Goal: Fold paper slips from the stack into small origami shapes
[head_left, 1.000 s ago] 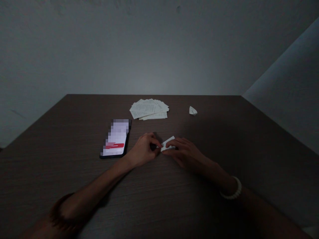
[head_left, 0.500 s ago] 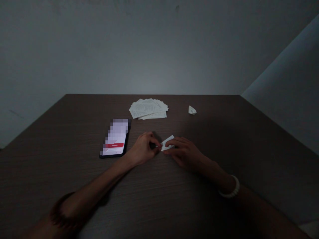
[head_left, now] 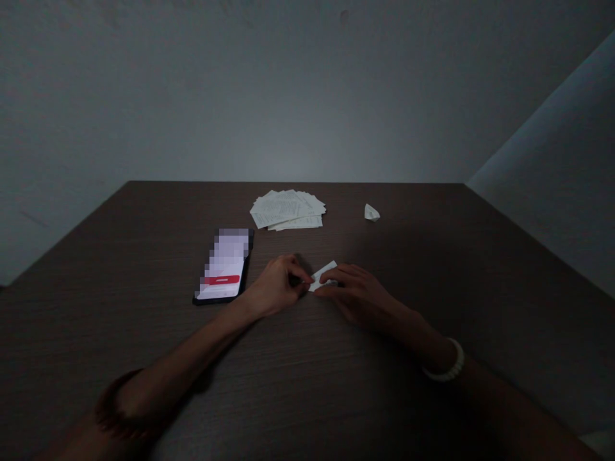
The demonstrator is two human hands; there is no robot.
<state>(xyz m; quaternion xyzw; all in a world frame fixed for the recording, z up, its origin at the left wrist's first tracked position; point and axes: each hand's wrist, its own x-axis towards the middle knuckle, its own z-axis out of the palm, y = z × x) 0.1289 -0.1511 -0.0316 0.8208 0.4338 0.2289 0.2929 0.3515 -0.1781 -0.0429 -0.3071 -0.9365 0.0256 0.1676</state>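
Observation:
A small piece of white folded paper (head_left: pixel 325 274) lies between my hands at the middle of the dark table. Thumb and forefinger of my left hand (head_left: pixel 281 285) pinch its left end. My right hand (head_left: pixel 358 291) is closed on its right side, with the fingertips over the paper and the thumb below. Much of the paper is covered by the fingers, so its exact folds do not show.
A phone (head_left: pixel 225 262) with a lit screen lies left of my left hand. Farther back is a fanned stack of printed paper slips (head_left: pixel 288 208). A small folded paper piece (head_left: pixel 371 213) sits to its right. The wood-grain table (head_left: pixel 288 384) meets a grey wall (head_left: pixel 298 89).
Both hands keep their grip on the paper and have hardly moved. The view shifts only slightly. Phone, stack and small folded piece stay in place.

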